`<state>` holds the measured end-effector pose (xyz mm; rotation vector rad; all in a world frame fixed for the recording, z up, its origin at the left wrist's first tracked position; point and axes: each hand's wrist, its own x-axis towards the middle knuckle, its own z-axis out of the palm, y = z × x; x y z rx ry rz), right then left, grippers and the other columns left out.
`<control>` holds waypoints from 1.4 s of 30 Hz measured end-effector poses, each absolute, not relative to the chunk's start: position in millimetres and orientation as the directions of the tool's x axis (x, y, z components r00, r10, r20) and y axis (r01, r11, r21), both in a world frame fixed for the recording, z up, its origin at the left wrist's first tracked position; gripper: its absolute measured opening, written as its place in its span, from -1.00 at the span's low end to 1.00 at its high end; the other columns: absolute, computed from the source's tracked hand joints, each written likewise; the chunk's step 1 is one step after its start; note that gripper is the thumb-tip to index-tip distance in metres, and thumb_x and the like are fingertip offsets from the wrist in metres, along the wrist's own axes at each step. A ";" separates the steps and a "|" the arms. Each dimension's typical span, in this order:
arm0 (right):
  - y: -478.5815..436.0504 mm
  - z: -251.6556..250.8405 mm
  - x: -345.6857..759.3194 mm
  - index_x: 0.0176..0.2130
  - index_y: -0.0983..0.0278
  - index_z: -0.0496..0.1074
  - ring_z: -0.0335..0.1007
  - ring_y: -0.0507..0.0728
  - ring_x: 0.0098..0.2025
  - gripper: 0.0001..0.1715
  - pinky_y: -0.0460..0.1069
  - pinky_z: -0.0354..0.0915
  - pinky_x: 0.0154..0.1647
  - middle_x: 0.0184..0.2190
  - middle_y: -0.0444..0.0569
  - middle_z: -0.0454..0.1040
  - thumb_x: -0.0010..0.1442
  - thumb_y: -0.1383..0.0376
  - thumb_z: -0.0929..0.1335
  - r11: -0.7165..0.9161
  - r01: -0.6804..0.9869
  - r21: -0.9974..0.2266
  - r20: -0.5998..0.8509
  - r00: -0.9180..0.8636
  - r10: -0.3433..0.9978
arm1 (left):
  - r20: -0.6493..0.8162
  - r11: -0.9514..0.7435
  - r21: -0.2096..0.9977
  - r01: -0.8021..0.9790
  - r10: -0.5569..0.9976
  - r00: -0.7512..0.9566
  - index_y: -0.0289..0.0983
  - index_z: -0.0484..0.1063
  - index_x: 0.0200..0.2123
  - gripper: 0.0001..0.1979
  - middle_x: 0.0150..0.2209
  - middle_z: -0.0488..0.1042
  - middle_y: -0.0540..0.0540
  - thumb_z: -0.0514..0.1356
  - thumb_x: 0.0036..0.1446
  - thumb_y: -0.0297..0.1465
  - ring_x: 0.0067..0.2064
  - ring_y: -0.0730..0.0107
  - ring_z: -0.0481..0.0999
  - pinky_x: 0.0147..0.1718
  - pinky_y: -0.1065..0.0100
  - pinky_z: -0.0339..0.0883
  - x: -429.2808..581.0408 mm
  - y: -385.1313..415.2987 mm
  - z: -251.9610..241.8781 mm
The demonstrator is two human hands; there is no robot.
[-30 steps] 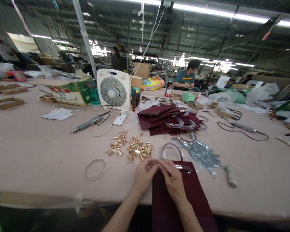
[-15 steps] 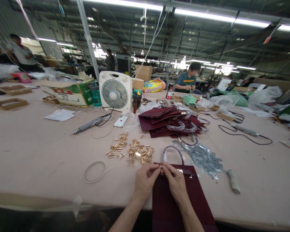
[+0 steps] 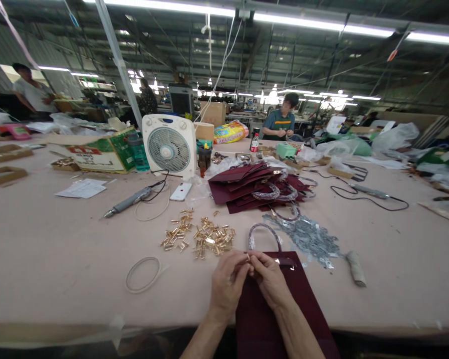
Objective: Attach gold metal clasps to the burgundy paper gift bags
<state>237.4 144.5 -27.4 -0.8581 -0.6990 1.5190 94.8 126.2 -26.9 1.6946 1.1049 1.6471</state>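
Note:
My left hand (image 3: 225, 285) and my right hand (image 3: 271, 280) meet over the upper left of a maroon bag panel (image 3: 303, 299). Their fingertips pinch a small gold metal fitting (image 3: 248, 258), mostly covered by the fingers. A plastic-wrapped looped handle (image 3: 264, 227) rises from the panel's top edge, and a shiny metal piece shows near its right end. The panel's lower part hangs past the table edge under my right forearm. Just beyond my left hand lie loose gold fittings (image 3: 213, 239) in heaps. Flat grey metal plates (image 3: 309, 238) are spread behind the panel on the right.
Maroon panels with handles (image 3: 247, 187) are piled behind the fittings. A box fan (image 3: 169, 149), a phone (image 3: 180, 191) and a corded screwdriver (image 3: 129, 202) stand or lie at left. Another screwdriver (image 3: 370, 191) and a grey roll (image 3: 355, 269) are at right. A co-worker (image 3: 279, 124) is across the table.
The view has swung slightly to the right, so the scene sits further left. Both hands stay together at the panel's upper left, with the left hand's fingers turned slightly.

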 end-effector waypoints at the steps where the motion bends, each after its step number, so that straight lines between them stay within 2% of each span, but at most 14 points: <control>1: 143.7 -28.4 236.4 -0.22 0.28 0.68 0.37 -0.04 -0.47 -0.63 -0.13 0.42 -0.40 -0.42 -0.10 0.57 0.00 0.16 0.65 -0.104 -0.585 -0.804 -0.126 -0.003 0.992 | 0.519 -0.504 0.851 0.150 0.849 -0.094 -0.17 0.53 0.03 -0.76 0.09 0.52 -0.22 0.26 0.32 -0.35 -0.01 0.23 0.62 -0.09 0.22 0.64 96.1 126.0 -27.5; 3: 141.5 -30.8 237.0 -0.18 0.24 0.67 0.40 -0.04 -0.43 -0.62 -0.13 0.45 -0.36 -0.37 -0.11 0.58 0.01 0.16 0.65 -0.062 -0.650 -0.757 -0.132 0.059 0.989 | 0.461 -0.455 0.888 0.073 0.880 -0.118 -0.18 0.44 0.14 -0.63 0.20 0.42 -0.26 0.30 0.28 -0.33 -0.05 0.27 0.64 -0.12 0.23 0.66 98.3 126.2 -29.1; 5: 138.3 -32.8 240.9 -0.15 0.20 0.66 0.45 -0.01 -0.39 -0.61 -0.11 0.49 -0.32 -0.33 -0.11 0.58 0.01 0.17 0.65 -0.026 -0.680 -0.732 -0.137 0.110 0.985 | 0.424 -0.422 0.905 0.047 0.898 -0.118 -0.18 0.39 0.19 -0.54 0.18 0.43 -0.25 0.33 0.25 -0.33 -0.07 0.29 0.64 -0.11 0.22 0.66 99.2 126.9 -30.5; 8: 131.5 -33.8 249.4 -0.13 0.18 0.64 0.51 0.06 -0.34 -0.57 -0.02 0.56 -0.27 -0.27 -0.07 0.60 0.01 0.15 0.64 0.011 -0.664 -0.747 -0.130 0.163 0.978 | 0.393 -0.387 0.918 0.087 0.917 -0.068 -0.21 0.44 0.13 -0.60 0.04 0.54 -0.20 0.33 0.24 -0.31 -0.07 0.26 0.65 -0.08 0.21 0.65 98.4 128.5 -32.1; 11: 123.2 -32.8 255.3 -0.14 0.20 0.64 0.54 0.10 -0.32 -0.57 0.04 0.58 -0.25 -0.29 -0.04 0.60 0.01 0.12 0.64 0.022 -0.642 -0.766 -0.128 0.187 0.974 | 0.390 -0.391 0.913 0.117 0.920 0.029 -0.21 0.49 0.09 -0.66 -0.01 0.60 -0.18 0.30 0.28 -0.29 -0.10 0.26 0.66 -0.10 0.24 0.64 97.2 129.7 -32.8; 17: 111.4 -30.2 255.5 -0.18 0.24 0.65 0.53 0.06 -0.29 -0.67 -0.03 0.52 -0.18 -0.27 -0.05 0.61 0.06 0.17 0.63 -0.041 -0.671 -0.741 -0.134 0.087 0.987 | 0.523 -0.545 0.803 0.242 0.838 0.154 -0.15 0.60 0.03 -0.76 -0.03 0.66 -0.14 0.18 0.39 -0.34 0.01 0.22 0.64 0.06 0.17 0.55 98.6 128.7 -28.0; 22: 108.6 -30.4 250.0 -0.12 0.27 0.67 0.56 0.14 -0.20 -0.60 0.06 0.50 -0.06 -0.16 0.06 0.65 0.06 0.15 0.62 -0.045 -0.604 -0.796 -0.110 0.071 0.991 | 0.543 -0.556 0.789 0.261 0.830 0.126 -0.16 0.62 -0.01 -0.76 -0.08 0.67 -0.13 0.16 0.40 -0.35 -0.06 0.26 0.65 -0.03 0.24 0.56 99.5 127.9 -25.9; 25: 107.3 -32.5 247.8 -0.06 0.24 0.67 0.55 0.18 -0.13 -0.52 0.09 0.46 0.01 -0.09 0.07 0.65 0.02 0.17 0.64 0.009 -0.494 -0.869 -0.057 0.118 0.991 | 0.557 -0.568 0.783 0.255 0.822 0.120 -0.14 0.61 0.01 -0.76 -0.07 0.66 -0.12 0.17 0.40 -0.37 -0.06 0.27 0.65 -0.01 0.25 0.54 98.4 125.3 -24.0; 30: 108.6 -38.0 247.9 -0.10 0.22 0.68 0.47 0.10 -0.29 -0.61 0.03 0.43 -0.13 -0.23 -0.04 0.65 0.07 0.14 0.61 0.064 -0.413 -0.909 0.001 0.151 0.989 | 0.528 -0.551 0.813 0.189 0.834 0.160 -0.11 0.62 0.00 -0.77 -0.09 0.66 -0.09 0.19 0.39 -0.39 -0.08 0.30 0.64 -0.05 0.30 0.53 97.3 120.9 -18.9; 35: 108.4 -38.0 249.3 -0.10 0.21 0.69 0.46 0.10 -0.30 -0.62 0.02 0.42 -0.16 -0.23 -0.02 0.65 0.09 0.13 0.60 0.054 -0.410 -0.910 0.001 0.129 0.992 | 0.501 -0.515 0.840 0.170 0.857 0.122 -0.14 0.64 -0.09 -0.83 -0.17 0.66 -0.08 0.23 0.36 -0.36 -0.14 0.30 0.63 -0.11 0.32 0.53 98.7 119.2 -19.7; 42: 99.6 -20.0 252.7 -0.20 0.20 0.71 0.41 0.06 -0.35 -0.75 -0.04 0.37 -0.26 -0.32 -0.08 0.58 0.13 0.13 0.57 0.129 -0.339 -0.932 0.135 0.006 0.991 | 0.530 -0.542 0.833 0.112 0.839 0.122 -0.09 0.64 -0.17 -0.89 -0.21 0.64 -0.02 0.28 0.30 -0.33 -0.17 0.34 0.63 -0.15 0.39 0.54 89.8 120.6 -27.9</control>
